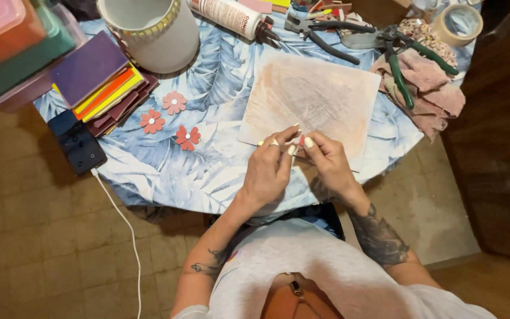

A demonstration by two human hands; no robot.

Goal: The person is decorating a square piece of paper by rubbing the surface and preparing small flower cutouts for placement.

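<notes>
Fingers (278, 143) of the left hand (267, 174) are pinched together around a small pale piece (295, 142), and the fingers (309, 143) of the right hand (329, 165) are closed on the same piece from the other side. What the piece is cannot be told; it is largely hidden between the fingertips. Both hands are held together just above the near edge of a stained pinkish sheet (320, 94), which lies flat on the counter (208, 171), covered by a blue leaf-patterned cloth.

Three red paper flowers (174, 102) are seen to the left of the sheet, lying apart from one another. Further left, a stack of coloured sheets (98, 85) is noted, with a dark phone (78, 142) at the counter edge and a white cable (119, 212) hanging from it. A white cylindrical pot (151, 32) stands at the far side, a glue bottle (228, 16) lying beside it. Green-handled pliers (396, 65) rest on a pink rag (429, 88) at the right, near a roll of tape (458, 23).
</notes>
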